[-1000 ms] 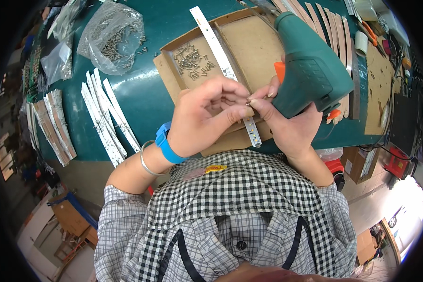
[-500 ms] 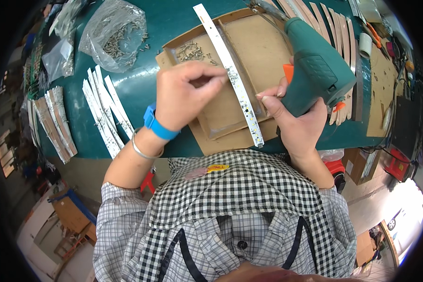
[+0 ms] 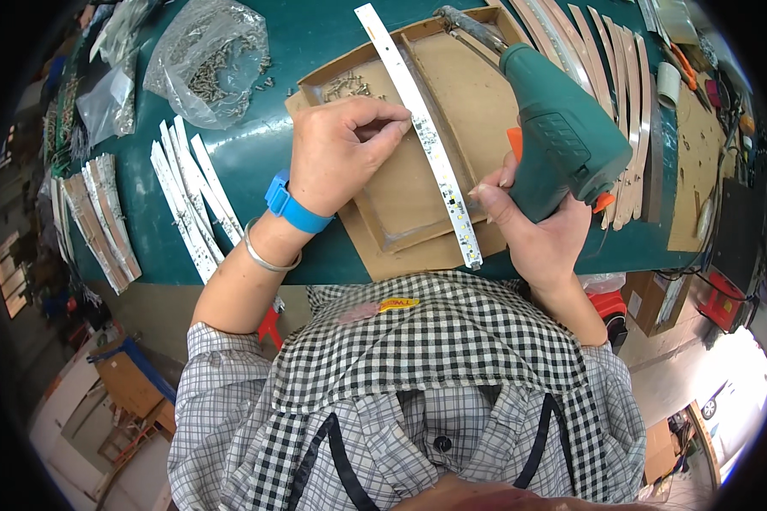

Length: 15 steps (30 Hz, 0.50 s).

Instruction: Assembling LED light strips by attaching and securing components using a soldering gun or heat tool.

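Observation:
A long white strip board (image 3: 424,136) with small parts on it lies slantwise across a shallow brown cardboard tray (image 3: 452,94). My left hand (image 3: 337,153), with a blue wristband and a metal bangle, rests on the tray; its fingertips press the strip's left edge. A small heap of screws (image 3: 347,84) lies in the tray just beyond that hand. My right hand (image 3: 537,230) grips the handle of a green power screwdriver (image 3: 562,140), whose metal nose (image 3: 464,24) points away over the tray's far rim.
The tray sits on a dark green table (image 3: 290,43). More white strips (image 3: 192,200) lie fanned at the left, others (image 3: 618,94) at the right. A clear bag of screws (image 3: 209,60) lies far left. A tape roll (image 3: 669,83) is at the right.
My hands, close together over the strip a second ago, have parted. The left hand moved up to the strip's middle near the screws; the right hand drew back with the screwdriver.

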### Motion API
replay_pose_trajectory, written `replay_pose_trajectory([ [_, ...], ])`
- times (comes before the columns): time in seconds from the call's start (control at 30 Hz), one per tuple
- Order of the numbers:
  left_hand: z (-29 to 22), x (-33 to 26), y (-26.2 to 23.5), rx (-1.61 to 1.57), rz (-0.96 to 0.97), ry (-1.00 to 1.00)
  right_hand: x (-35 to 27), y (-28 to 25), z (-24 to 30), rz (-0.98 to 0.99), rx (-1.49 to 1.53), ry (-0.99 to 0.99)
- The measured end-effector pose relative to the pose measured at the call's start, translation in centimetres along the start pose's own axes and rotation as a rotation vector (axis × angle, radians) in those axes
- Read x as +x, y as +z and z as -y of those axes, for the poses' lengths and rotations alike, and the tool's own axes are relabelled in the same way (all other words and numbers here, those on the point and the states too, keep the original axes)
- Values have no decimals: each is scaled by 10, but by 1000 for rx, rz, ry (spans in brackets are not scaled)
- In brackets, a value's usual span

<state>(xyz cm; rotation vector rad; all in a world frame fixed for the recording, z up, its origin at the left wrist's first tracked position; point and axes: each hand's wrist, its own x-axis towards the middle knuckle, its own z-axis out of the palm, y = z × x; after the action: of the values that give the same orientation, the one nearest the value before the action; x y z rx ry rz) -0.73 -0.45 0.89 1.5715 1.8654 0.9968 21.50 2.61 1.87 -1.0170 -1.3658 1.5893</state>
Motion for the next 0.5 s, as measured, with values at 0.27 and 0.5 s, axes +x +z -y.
replay_pose_trajectory([
  [0.27, 7, 1, -1, -70, 26, -12, 1, -2, -1, 12, -5, -3],
  [0.5, 2, -1, 3, -49, -44, 1, 2, -2, 2, 28, -30, -23],
])
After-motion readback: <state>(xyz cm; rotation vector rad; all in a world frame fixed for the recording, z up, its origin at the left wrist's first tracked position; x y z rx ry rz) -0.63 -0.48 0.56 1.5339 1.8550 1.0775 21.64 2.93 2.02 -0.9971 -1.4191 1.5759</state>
